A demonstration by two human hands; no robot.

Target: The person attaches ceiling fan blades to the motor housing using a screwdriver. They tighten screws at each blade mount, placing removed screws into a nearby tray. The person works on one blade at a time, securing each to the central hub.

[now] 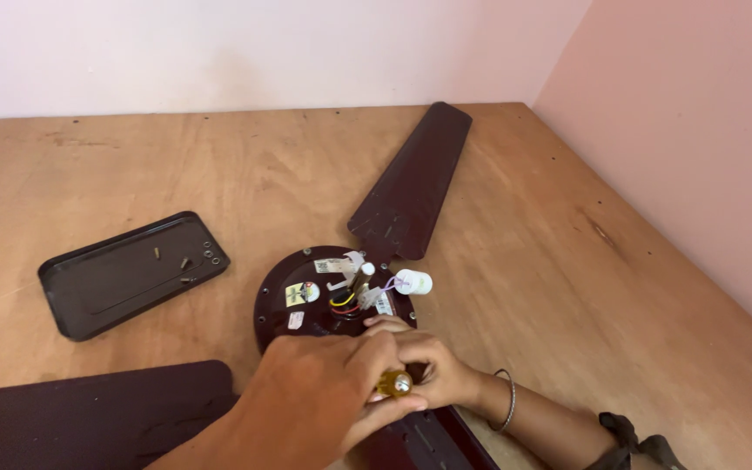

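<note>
Head view, looking down on a plywood bench (567, 287) set into a corner of pale pink walls (698, 130).

Fan motor (332, 305): round, dark maroon housing, lying flat near the middle of the bench. Small labels on its top face; yellow, red and black wires (345, 302) gathered at the hub; a white cylindrical capacitor (413, 281) lying at its right edge.

Far blade (412, 183): dark maroon, its root at the motor's far rim, running away toward the far right corner.

Near blade (433, 439): runs from the motor's near side to the bottom edge, mostly hidden under the hands.

Left blade (89, 418): broad dark panel at the near left, lying flat; whether it joins the motor cannot be told.

Tray (132, 272): shallow, black, rectangular, left of the motor and apart from it. Holds a few small screws (191, 261) near its right end.

Screwdriver (396, 383): amber handle with a metal cap showing; shaft hidden. Sits at the motor's near edge, above the near blade's root.

Left hand (319, 392): enters from the bottom edge, fingers curled tight around the screwdriver handle, thumb below it.

Right hand (433, 361): enters from the near right, fingers folded around the same handle from the far side, touching the left hand. A thin metal bangle (508, 400) on the wrist; a dark strap (633, 435) farther up the forearm.
</note>
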